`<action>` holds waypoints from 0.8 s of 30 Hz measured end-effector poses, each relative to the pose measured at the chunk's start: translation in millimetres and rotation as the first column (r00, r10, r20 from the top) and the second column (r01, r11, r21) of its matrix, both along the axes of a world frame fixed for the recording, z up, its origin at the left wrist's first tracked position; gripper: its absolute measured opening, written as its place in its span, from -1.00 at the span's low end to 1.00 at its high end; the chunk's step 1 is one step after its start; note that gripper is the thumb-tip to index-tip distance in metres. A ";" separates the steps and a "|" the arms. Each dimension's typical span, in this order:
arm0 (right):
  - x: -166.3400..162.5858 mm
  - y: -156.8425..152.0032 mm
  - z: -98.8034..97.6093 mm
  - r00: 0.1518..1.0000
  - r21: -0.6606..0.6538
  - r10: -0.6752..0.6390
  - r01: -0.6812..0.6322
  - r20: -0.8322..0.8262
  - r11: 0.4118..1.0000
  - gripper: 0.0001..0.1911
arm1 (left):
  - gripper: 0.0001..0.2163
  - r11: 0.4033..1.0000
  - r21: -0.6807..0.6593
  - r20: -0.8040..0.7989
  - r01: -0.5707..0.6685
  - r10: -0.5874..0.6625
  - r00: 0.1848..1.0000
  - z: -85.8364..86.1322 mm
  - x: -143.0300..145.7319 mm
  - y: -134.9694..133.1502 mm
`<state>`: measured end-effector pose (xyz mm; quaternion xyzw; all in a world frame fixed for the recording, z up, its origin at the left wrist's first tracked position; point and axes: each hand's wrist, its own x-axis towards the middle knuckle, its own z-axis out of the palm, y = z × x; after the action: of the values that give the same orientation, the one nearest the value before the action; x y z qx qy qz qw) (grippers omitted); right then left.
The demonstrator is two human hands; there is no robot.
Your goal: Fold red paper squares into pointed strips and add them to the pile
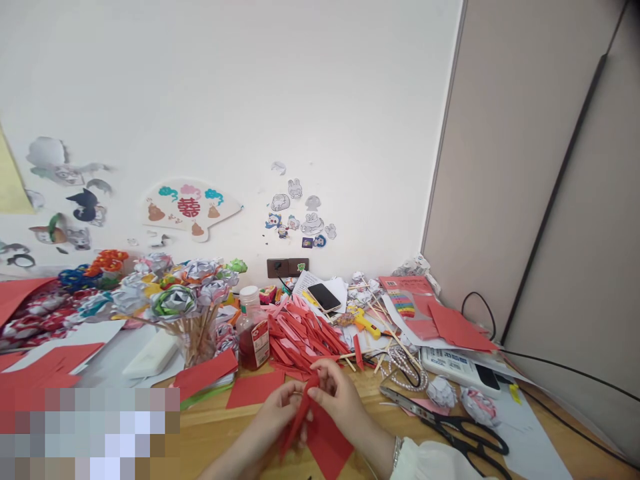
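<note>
Between my two hands is a narrow piece of folded red paper (300, 419), held just above the table's front. My left hand (281, 412) has its fingers closed on the paper's left side. At the top end, my right hand (336, 399) pinches the same paper between thumb and fingers. A flat red sheet (326, 443) lies below my hands. Just beyond them rises a heap of folded red paper strips (305, 333). Another red sheet (255, 389) rests on the wood to the left.
Black scissors (450, 423) lie at right, near crumpled paper balls (442, 392). A jar (253, 337) of dark red contents stands left of the strips, beside a cup of sticks (195, 340) and paper flowers (173, 301). Behind are a phone (324, 297) and a yellow glue gun (367, 323).
</note>
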<state>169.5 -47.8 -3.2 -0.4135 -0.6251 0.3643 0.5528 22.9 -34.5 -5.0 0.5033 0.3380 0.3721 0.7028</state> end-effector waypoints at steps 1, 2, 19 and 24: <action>1.1 -0.4 2.4 1.000 0.027 0.009 -0.009 0.014 1.000 -0.65 | -0.62 1.000 0.017 -0.020 -0.005 0.006 1.000 -2.4 -1.2 3.4; 2.5 -0.7 4.9 0.999 0.052 0.026 -0.028 0.032 0.998 -0.68 | -0.60 0.999 0.032 -0.040 -0.008 0.010 0.999 -4.5 -2.7 6.6; 6.7 9.2 -6.0 0.986 -0.194 0.131 -0.150 -0.107 0.969 -0.59 | -0.52 0.995 0.097 -0.164 0.001 0.015 0.986 3.4 -5.0 3.9; 1.9 9.0 -3.2 0.980 -0.209 0.068 -0.107 -0.186 0.972 -0.63 | -0.53 0.993 0.110 -0.158 0.031 -0.014 0.987 2.6 -0.1 -3.7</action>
<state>171.5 -38.8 -6.4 -0.4095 -0.5471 0.4902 0.5410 22.9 -38.2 -2.4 0.5734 0.3651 0.3417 0.6490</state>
